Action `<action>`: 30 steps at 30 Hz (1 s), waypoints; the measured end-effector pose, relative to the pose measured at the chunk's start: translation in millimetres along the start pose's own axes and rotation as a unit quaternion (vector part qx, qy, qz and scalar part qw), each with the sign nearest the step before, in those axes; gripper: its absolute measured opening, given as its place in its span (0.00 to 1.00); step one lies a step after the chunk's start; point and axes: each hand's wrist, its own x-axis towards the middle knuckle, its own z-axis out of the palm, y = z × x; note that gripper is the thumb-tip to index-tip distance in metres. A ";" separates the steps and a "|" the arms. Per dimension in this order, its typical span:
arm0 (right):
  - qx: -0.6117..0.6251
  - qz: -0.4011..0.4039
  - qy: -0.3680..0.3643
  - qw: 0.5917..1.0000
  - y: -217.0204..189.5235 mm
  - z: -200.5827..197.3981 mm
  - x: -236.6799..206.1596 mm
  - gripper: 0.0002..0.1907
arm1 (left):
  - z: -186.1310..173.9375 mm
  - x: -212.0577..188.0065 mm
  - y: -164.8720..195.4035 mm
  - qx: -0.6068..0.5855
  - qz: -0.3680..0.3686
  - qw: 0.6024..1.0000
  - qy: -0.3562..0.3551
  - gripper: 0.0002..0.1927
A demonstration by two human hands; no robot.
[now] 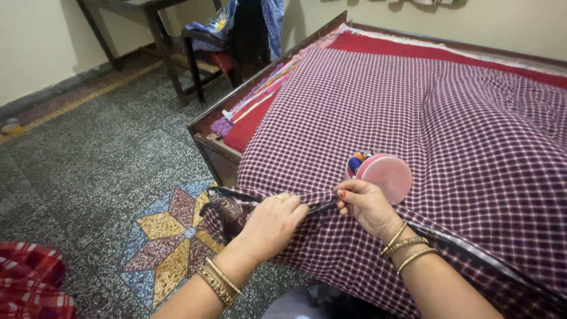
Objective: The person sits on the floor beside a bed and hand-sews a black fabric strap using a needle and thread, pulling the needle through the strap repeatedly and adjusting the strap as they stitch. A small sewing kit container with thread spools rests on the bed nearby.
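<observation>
A maroon and white checked cloth (425, 118) covers a bed and hangs over its near edge. My left hand (273, 223) pinches a folded edge of this cloth at the bed's front. My right hand (366, 204) grips the same fold a little to the right, fingers closed on it. Both wrists wear gold bangles. Just behind my right hand a round pink box (385, 175) rests on the cloth, with coloured thread spools showing at its left side.
The wooden bed frame (214, 147) has red and purple bedding (248, 118) at its left edge. A speckled grey floor with a star inlay (168, 236) lies to the left. A dark table and chair (195, 53) stand at the back. Red checked fabric (29, 286) lies bottom left.
</observation>
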 end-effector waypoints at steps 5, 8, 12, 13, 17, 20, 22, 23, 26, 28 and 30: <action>0.004 0.004 0.013 1.000 -4.8 3.2 -0.4 0.07 | -0.1 12.2 10.8 -0.047 -0.167 0.985 0.023 0.09; 0.003 0.006 0.006 1.000 -6.5 7.5 -2.5 0.07 | -0.6 16.8 7.6 -0.082 -0.245 0.966 -0.015 0.10; -0.068 0.000 -0.015 0.998 -8.1 16.8 -8.3 0.07 | 3.9 19.9 -4.6 -0.103 -0.258 0.958 -0.075 0.07; -0.106 -0.001 -0.018 0.994 -8.5 19.8 -10.8 0.07 | 5.7 20.7 -8.5 -0.108 -0.265 0.953 -0.096 0.07; -0.216 -0.004 -0.037 0.976 -13.1 30.9 -19.0 0.09 | 11.6 22.3 -21.7 -0.152 -0.273 0.942 -0.123 0.08; -0.280 -0.006 -0.043 0.959 -16.6 35.3 -21.7 0.08 | 14.9 22.5 -28.4 -0.223 -0.340 0.900 -0.154 0.11; -0.302 -0.021 -0.056 0.951 -15.3 37.2 -21.6 0.09 | 18.2 24.1 -30.9 -0.270 -0.382 0.870 -0.157 0.12; -0.313 -0.030 -0.062 0.947 -13.9 37.6 -20.7 0.09 | 19.6 24.1 -32.4 -0.292 -0.401 0.853 -0.159 0.12; -0.321 -0.046 -0.059 0.944 -9.1 37.1 -17.2 0.09 | 23.1 23.5 -37.4 -0.304 -0.420 0.838 -0.171 0.13; -0.343 -0.050 -0.062 0.936 -7.7 35.3 -16.1 0.09 | 25.2 23.7 -39.1 -0.328 -0.425 0.827 -0.166 0.13; -0.356 -0.059 -0.066 0.930 -7.1 33.8 -16.8 0.10 | 27.1 23.2 -38.7 -0.340 -0.429 0.820 -0.165 0.13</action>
